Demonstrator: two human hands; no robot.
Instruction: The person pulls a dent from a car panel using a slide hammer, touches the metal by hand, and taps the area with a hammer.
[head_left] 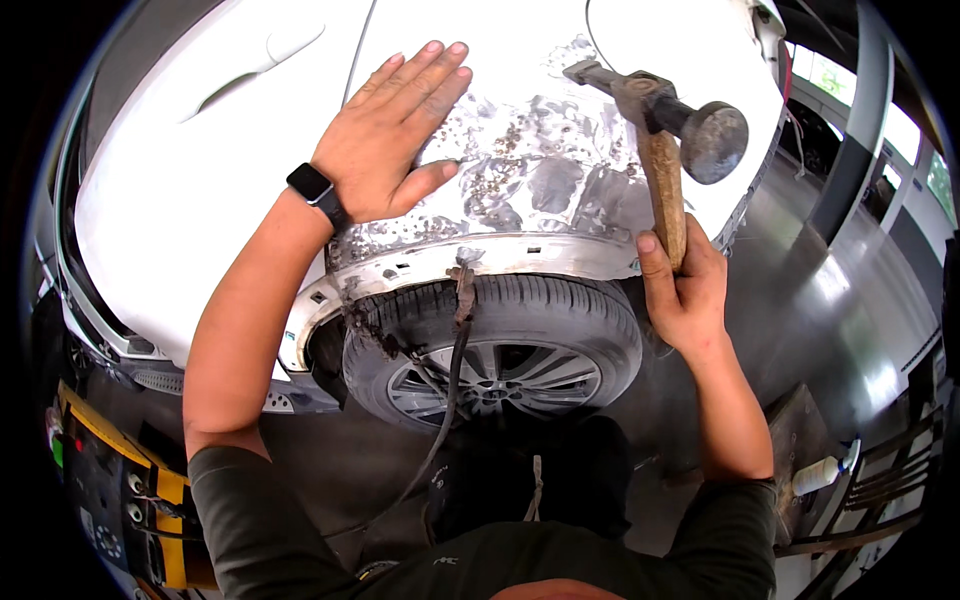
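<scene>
My left hand [395, 140] lies flat on the white car body panel [530, 85], fingers spread, just left of a patch of bare, scuffed metal [555, 185] above the wheel arch. A dark watch is on that wrist. My right hand [688, 290] is wrapped round the wooden handle of a body hammer [662, 175]. Its dark metal head, with one broad round face and a narrow flat end, is raised in front of the panel's right side. A clamp [463, 290] with a cable grips the wheel arch lip between my hands.
Below the arch stands the car's wheel [490, 375]. A black cable [450, 400] hangs from the clamp towards the floor. At lower left is a yellow and black machine [130, 490]. A white bottle [818, 475] rests by a wooden board at lower right. A door handle [265, 60] juts out at upper left.
</scene>
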